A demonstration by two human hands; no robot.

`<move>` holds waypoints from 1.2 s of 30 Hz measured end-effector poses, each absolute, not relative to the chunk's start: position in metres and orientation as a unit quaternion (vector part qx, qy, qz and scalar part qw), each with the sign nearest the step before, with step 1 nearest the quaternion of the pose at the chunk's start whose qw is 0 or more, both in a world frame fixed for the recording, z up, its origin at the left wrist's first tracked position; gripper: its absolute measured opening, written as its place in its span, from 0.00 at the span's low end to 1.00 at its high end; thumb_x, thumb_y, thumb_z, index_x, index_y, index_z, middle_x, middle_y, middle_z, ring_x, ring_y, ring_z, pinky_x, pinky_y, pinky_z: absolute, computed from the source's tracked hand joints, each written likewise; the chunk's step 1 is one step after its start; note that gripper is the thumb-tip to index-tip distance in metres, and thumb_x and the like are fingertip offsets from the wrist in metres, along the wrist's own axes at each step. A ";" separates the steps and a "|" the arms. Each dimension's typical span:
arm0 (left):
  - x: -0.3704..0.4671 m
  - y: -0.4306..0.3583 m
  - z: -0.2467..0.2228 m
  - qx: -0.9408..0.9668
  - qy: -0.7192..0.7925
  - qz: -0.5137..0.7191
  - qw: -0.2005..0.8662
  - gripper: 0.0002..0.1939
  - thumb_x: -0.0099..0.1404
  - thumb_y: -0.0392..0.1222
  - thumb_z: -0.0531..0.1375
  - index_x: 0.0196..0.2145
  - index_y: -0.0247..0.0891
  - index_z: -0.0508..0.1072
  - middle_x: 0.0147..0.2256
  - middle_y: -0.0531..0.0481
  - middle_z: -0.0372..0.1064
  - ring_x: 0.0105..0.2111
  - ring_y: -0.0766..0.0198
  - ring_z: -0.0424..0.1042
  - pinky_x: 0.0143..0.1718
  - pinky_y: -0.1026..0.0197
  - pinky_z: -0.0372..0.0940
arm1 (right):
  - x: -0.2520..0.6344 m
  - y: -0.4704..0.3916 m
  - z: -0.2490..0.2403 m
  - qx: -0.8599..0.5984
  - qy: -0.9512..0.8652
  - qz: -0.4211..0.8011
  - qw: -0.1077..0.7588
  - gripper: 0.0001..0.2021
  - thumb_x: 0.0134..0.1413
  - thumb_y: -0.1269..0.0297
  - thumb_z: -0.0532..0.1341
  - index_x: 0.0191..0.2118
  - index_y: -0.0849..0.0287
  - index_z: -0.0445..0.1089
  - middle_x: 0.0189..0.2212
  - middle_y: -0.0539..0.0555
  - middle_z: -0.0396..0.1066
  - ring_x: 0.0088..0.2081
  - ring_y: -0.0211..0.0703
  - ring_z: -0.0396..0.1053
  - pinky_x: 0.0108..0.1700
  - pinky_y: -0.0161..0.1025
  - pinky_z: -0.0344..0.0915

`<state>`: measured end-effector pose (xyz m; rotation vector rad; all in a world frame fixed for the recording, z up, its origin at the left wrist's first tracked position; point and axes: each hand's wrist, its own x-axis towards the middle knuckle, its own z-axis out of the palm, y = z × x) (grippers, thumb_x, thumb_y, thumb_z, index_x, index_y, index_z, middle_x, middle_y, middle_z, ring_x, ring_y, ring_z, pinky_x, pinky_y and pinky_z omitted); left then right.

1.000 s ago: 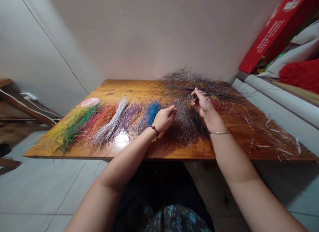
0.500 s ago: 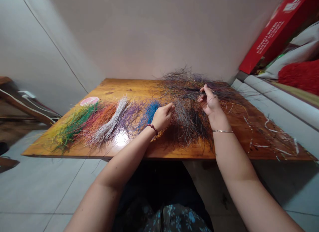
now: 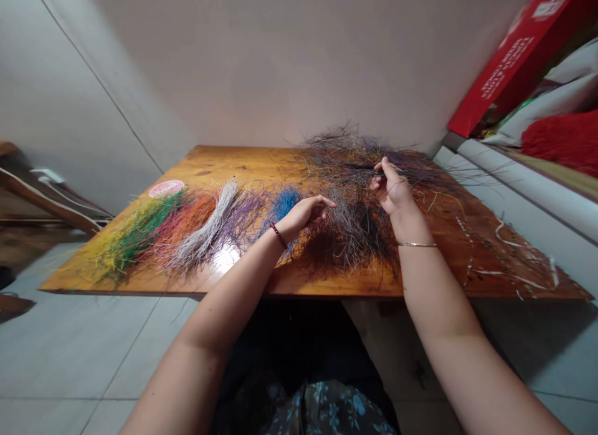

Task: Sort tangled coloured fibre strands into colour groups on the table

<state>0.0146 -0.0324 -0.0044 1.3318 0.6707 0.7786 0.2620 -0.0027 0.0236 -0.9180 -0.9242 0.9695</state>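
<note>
Thin coloured strands, like thread or fine wire, lie sorted in bundles across the wooden table. My left hand hovers between the blue bundle and the grey bundle, its index finger stretched out and the other fingers loosely bent; I see nothing held in it. My right hand is closed at the fingertips on some dark strands that stick out to both sides. Behind it sits a tangled heap of mixed dark strands. A black bundle lies below it, beside the grey one.
Leftward lie purple, silvery white, orange, green and yellow strands. A pink round lid-like disc is behind them. White scraps are scattered at right. A red box leans by the wall.
My left hand has shifted slightly and opened from a pinch, its index finger now pointing right. My right hand stays nearly still with the dark strands.
</note>
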 end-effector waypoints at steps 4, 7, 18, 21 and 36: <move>0.011 -0.034 0.002 0.559 0.299 0.299 0.713 0.31 0.71 0.63 0.45 0.44 0.37 0.77 0.30 0.48 0.67 0.24 0.67 0.62 0.23 0.65 0.51 | 0.261 -0.004 0.025 -0.412 -0.417 0.433 0.685 0.23 0.46 0.41 0.70 0.29 0.56 0.65 0.19 0.43 0.57 0.19 0.27 0.58 0.19 0.26 0.59; 0.010 -0.038 0.005 0.569 0.309 0.288 0.705 0.35 0.71 0.68 0.43 0.45 0.38 0.78 0.32 0.46 0.71 0.27 0.65 0.65 0.26 0.64 0.55 | 0.259 -0.005 0.026 -0.413 -0.421 0.430 0.684 0.23 0.46 0.41 0.70 0.28 0.56 0.64 0.19 0.43 0.57 0.19 0.27 0.58 0.19 0.26 0.58; 0.011 -0.037 0.001 0.575 0.295 0.258 0.719 0.35 0.70 0.69 0.46 0.52 0.39 0.76 0.36 0.45 0.74 0.27 0.69 0.68 0.26 0.66 0.58 | 0.249 -0.011 0.030 -0.435 -0.446 0.403 0.670 0.25 0.46 0.38 0.68 0.28 0.55 0.63 0.19 0.43 0.57 0.18 0.28 0.58 0.18 0.26 0.59; 0.012 -0.040 0.003 0.579 0.291 0.257 0.717 0.34 0.70 0.68 0.49 0.54 0.38 0.75 0.35 0.46 0.74 0.26 0.71 0.67 0.26 0.68 0.56 | 0.249 -0.010 0.027 -0.412 -0.441 0.422 0.676 0.24 0.45 0.40 0.70 0.28 0.56 0.64 0.19 0.43 0.58 0.19 0.27 0.59 0.18 0.25 0.59; 0.009 -0.039 0.001 0.574 0.285 0.268 0.719 0.20 0.67 0.57 0.61 0.42 0.35 0.76 0.25 0.55 0.59 0.22 0.73 0.57 0.22 0.68 0.50 | 0.241 -0.013 0.026 -0.418 -0.460 0.421 0.661 0.22 0.49 0.42 0.69 0.28 0.56 0.67 0.21 0.44 0.60 0.19 0.27 0.59 0.20 0.25 0.61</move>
